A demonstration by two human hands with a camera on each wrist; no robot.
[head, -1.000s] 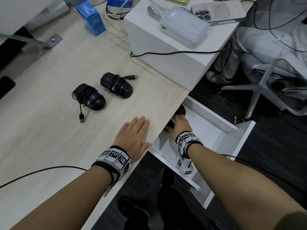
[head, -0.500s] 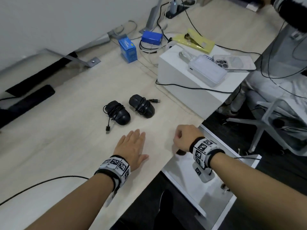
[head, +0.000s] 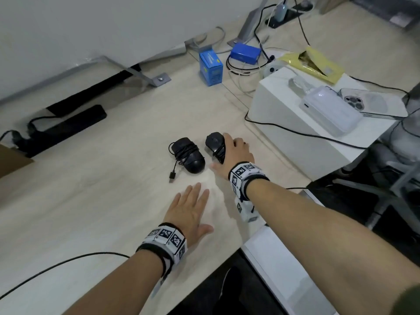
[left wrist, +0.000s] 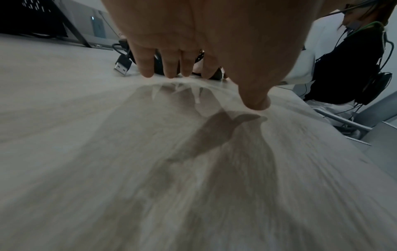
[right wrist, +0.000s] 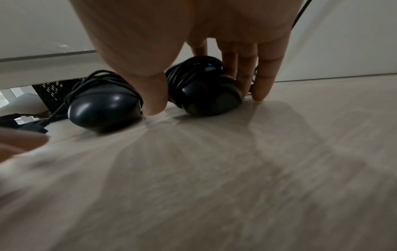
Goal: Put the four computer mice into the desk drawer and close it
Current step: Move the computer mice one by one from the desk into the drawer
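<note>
We look down at a pale wooden desk point(head: 91, 201). Our right hand point(head: 234, 153) reaches forward and closes around the right-hand black mouse point(head: 214, 142), thumb on its near left side and fingers point(right wrist: 264, 81) down its far right side, fingertips touching the desk. The mouse has its cable wound round its body and rests on the desk. Just beside it, to the left, lies a second black mouse point(head: 189, 155), also cable-wrapped, its USB plug point(head: 172, 176) trailing on the desk. Our left hand point(head: 191, 212) lies flat on the desk nearer to us, fingers straight and spread, holding nothing. The open white drawer point(head: 284, 269) shows at the desk's right edge below our right forearm; we cannot see inside it.
</note>
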